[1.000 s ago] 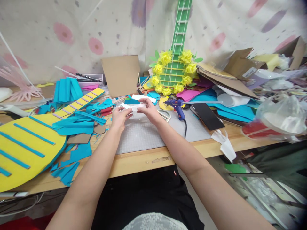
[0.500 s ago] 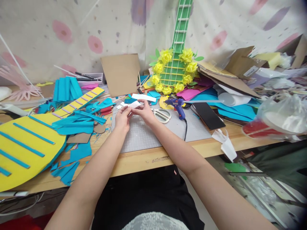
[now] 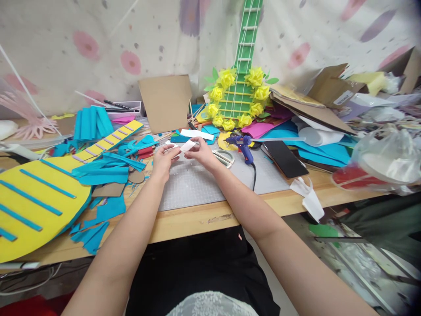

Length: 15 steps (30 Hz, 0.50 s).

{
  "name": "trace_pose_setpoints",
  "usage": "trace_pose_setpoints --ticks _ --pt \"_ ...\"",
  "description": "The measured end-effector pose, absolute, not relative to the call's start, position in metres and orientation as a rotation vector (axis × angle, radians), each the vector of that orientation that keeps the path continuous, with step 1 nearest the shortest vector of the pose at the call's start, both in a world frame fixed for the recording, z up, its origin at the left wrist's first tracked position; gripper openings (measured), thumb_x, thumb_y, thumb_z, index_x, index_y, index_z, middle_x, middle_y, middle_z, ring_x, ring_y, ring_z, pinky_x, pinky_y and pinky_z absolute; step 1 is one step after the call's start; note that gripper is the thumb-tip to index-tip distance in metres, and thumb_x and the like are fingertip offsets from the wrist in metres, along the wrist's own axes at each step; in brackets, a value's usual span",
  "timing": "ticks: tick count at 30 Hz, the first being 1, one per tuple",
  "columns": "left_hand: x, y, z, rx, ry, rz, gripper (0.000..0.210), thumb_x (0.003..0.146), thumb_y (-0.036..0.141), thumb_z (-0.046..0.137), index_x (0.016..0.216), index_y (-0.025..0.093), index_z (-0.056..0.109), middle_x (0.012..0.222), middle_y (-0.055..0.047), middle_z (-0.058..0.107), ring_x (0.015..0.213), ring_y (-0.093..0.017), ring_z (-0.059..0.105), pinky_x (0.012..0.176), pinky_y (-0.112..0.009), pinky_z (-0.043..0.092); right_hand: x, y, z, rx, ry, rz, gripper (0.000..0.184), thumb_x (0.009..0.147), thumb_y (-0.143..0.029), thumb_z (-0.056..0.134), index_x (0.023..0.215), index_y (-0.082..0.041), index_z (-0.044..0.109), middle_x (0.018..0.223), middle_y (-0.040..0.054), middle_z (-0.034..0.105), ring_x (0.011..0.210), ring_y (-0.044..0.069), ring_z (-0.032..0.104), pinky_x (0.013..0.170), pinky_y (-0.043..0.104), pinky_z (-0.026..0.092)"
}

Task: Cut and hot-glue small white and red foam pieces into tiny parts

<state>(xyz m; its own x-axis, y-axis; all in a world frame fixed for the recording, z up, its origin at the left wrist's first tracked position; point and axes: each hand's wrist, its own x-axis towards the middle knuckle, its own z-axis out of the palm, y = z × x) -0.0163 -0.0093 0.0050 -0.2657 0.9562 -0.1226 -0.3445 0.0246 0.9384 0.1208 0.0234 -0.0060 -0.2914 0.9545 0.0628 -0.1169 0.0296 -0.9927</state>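
Note:
Over the grey cutting mat (image 3: 194, 188), a small piece of white paper (image 3: 187, 146) stretches between my two hands. My left hand (image 3: 164, 161) pinches its lower left end, the fingers closed and partly hidden. The thumb and fingers of my right hand (image 3: 203, 154) grip its right side. Just behind them lies a white strip (image 3: 197, 134) on blue scraps. Scissors with pale handles (image 3: 226, 157) rest beside my right hand, partly covered by it. Further right is a blue hot glue gun (image 3: 245, 148) with its cord trailing down the mat.
A yellow guitar-shaped cutout (image 3: 42, 197) and blue paper scraps (image 3: 105, 169) fill the left side. At the back stand a cardboard sheet (image 3: 166, 103) and a green guitar shape with yellow flowers (image 3: 245, 66). A phone (image 3: 286, 158) and a plastic-wrapped tub (image 3: 371, 166) lie right.
My hands have moved slightly apart, the left one shifting left and the right one a little right. More of the white paper piece now shows between them.

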Motion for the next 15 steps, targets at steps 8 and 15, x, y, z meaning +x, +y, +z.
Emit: trace_pose_setpoints --ticks 8,15 --pt "-0.007 -0.013 0.006 0.759 1.275 1.542 0.033 0.052 0.017 0.074 0.078 0.017 0.055 0.069 0.000 0.065 0.063 -0.012 0.061 0.063 -0.024 0.048 0.120 0.019 -0.005 -1.003 -1.547 1.286 0.058 0.054 -0.024 0.071 0.104 -0.022 0.041 0.073 -0.0058 0.056 0.068 0.012 0.058 0.067 0.029 0.048" --pt "-0.004 -0.015 0.007 0.712 1.325 1.533 0.032 0.055 0.017 0.072 0.083 0.017 0.056 0.072 -0.002 0.065 0.067 -0.014 0.065 0.060 -0.024 0.048 0.111 0.019 -0.011 -1.060 -1.539 1.141 0.054 0.060 -0.027 0.068 0.106 -0.022 0.039 0.072 -0.0056 0.057 0.068 0.013 0.059 0.067 0.030 0.048"
